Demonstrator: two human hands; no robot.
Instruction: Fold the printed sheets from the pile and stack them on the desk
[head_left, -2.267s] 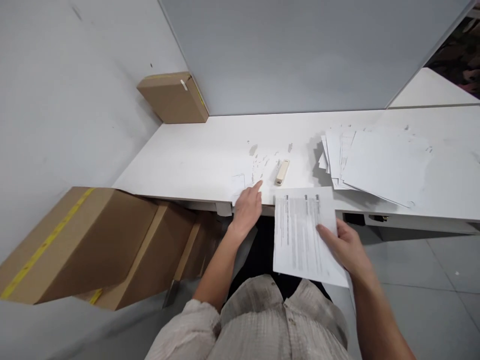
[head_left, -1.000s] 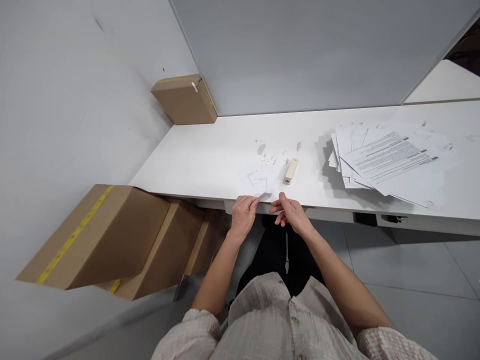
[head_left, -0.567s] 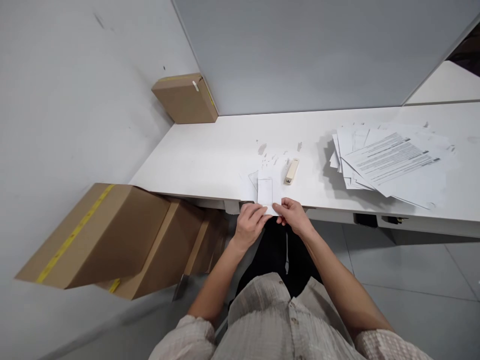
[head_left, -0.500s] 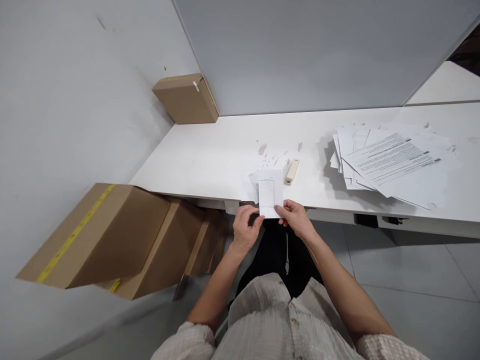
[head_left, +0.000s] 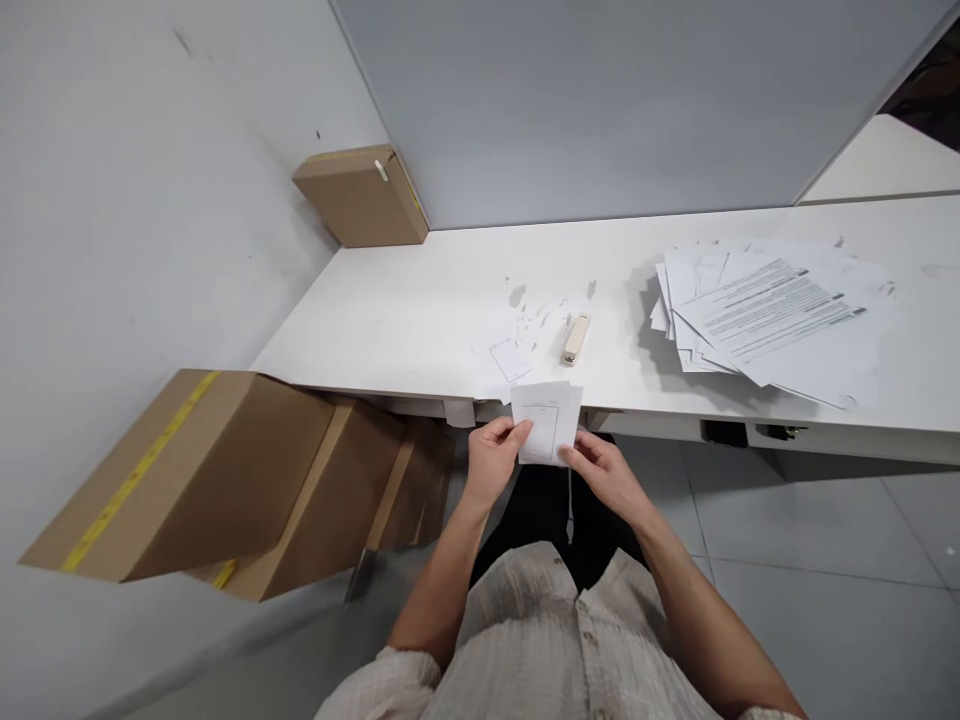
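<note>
Small white paper sheets [head_left: 541, 418], printed with a ruled frame, are held between my two hands just off the table's front edge. My left hand [head_left: 496, 455] pinches their left side, thumb on top. At the lower right corner, my right hand [head_left: 604, 474] grips them between thumb and fingers. The sheets overlap slightly out of line, their top edges fanned apart. Beyond them on the table lie loose slips of paper [head_left: 510, 360]. A cream stapler [head_left: 576, 339] rests to the right of those slips, untouched.
A messy pile of printed papers [head_left: 772, 315] lies on the right of the white table [head_left: 405, 320]. One cardboard box [head_left: 365, 200] stands at the back left corner. Several larger cardboard boxes [head_left: 217, 480] with yellow tape are stacked at the left, beside the wall.
The sheets have come down toward my body, off the table's edge. My left hand, loosely at their lower corner before, now pinches their left side. More of the loose slips shows.
</note>
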